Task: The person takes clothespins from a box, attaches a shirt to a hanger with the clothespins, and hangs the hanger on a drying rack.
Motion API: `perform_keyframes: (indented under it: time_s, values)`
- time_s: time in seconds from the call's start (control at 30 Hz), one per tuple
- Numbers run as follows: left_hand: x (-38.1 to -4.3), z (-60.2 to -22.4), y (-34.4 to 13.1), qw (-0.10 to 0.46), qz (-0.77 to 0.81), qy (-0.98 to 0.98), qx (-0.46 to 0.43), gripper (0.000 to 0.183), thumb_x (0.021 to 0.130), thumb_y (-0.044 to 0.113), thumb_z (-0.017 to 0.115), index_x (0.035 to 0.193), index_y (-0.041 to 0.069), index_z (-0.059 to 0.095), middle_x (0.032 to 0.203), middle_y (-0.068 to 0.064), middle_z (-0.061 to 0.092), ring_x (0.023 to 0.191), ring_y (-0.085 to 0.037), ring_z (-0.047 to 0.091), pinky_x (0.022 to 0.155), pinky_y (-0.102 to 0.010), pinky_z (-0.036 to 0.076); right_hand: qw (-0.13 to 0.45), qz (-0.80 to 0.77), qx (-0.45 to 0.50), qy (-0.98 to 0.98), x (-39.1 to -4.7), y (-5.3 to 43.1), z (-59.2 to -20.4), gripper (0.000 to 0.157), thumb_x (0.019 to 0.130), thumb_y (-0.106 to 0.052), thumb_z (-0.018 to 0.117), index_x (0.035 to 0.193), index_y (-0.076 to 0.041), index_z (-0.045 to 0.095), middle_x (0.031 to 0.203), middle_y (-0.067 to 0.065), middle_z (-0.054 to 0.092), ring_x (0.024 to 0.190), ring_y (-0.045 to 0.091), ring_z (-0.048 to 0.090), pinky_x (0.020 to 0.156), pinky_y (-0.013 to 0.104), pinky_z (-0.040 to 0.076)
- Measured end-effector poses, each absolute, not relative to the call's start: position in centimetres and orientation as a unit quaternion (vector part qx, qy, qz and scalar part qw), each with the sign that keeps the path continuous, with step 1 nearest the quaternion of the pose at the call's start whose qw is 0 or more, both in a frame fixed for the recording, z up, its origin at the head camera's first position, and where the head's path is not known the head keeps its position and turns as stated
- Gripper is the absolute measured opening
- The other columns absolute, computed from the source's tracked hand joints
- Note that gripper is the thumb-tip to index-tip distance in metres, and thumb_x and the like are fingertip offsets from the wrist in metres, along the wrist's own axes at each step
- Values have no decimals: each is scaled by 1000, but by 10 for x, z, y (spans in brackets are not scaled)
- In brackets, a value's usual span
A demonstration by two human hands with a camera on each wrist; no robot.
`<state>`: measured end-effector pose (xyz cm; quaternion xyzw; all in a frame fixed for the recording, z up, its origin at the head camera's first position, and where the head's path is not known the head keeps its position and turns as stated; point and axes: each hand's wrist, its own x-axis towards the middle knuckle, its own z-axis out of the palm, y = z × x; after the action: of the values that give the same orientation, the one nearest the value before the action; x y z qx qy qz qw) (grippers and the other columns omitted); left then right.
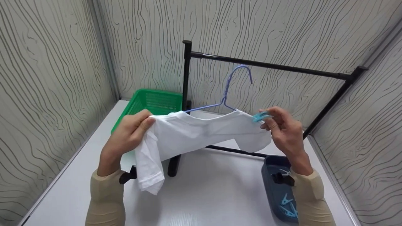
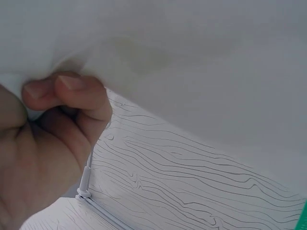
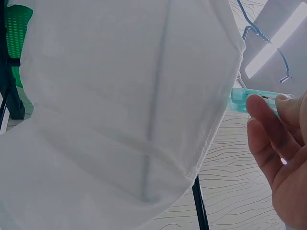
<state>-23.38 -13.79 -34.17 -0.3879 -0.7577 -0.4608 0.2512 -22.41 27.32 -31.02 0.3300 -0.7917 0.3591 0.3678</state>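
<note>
A white T-shirt hangs on a blue wire hanger, whose hook stands free in front of the rack's bar. My left hand pinches the shirt at its left shoulder, and the sleeve droops below. With thumb and fingers, my right hand pinches a light blue clothespin at the shirt's right shoulder edge. In the right wrist view the clothespin meets the fabric's edge, and the hanger's lower bar shows faintly through the cloth. The left wrist view shows curled fingers against the cloth.
A black metal rack stands behind the shirt. At the back left sits a green plastic basket. A dark blue tray with several light blue clothespins lies at the right, partly behind my right forearm. Patterned walls surround the white table.
</note>
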Motion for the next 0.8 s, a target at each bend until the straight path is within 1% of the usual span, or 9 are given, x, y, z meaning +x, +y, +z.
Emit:
perform_keyframes:
  time_s: [0.2, 0.43, 0.67, 0.8]
  values:
    - [-234, -342, -133, 248, -455, -763, -387, 13, 93, 2, 52, 82, 9, 55, 62, 1, 47, 50, -7, 50, 42, -20, 40, 371, 362, 335, -787, -228, 272, -313, 34, 77, 20, 60, 109, 9, 58, 99, 17, 67, 64, 11, 62, 63, 15, 49]
    - [-233, -340, -133, 247, -473, -748, -394, 13, 92, 0, 51, 84, 8, 56, 64, 1, 49, 51, -7, 52, 42, -20, 42, 379, 354, 340, -785, -229, 270, -314, 35, 74, 22, 62, 106, 8, 59, 97, 18, 67, 60, 10, 61, 61, 14, 49]
    - [-233, -341, -136, 264, -473, -746, -387, 13, 92, 0, 52, 82, 8, 56, 62, 1, 47, 50, -6, 49, 42, -19, 40, 379, 350, 332, -790, -229, 271, -315, 29, 78, 17, 62, 104, 5, 61, 96, 14, 68, 63, 10, 63, 63, 14, 49]
    - [-233, -341, -139, 274, -478, -740, -386, 14, 92, 0, 52, 81, 7, 55, 62, 1, 46, 50, -6, 47, 42, -20, 39, 375, 359, 329, -789, -235, 277, -322, 30, 78, 17, 62, 105, 3, 61, 94, 11, 69, 65, 11, 63, 62, 14, 48]
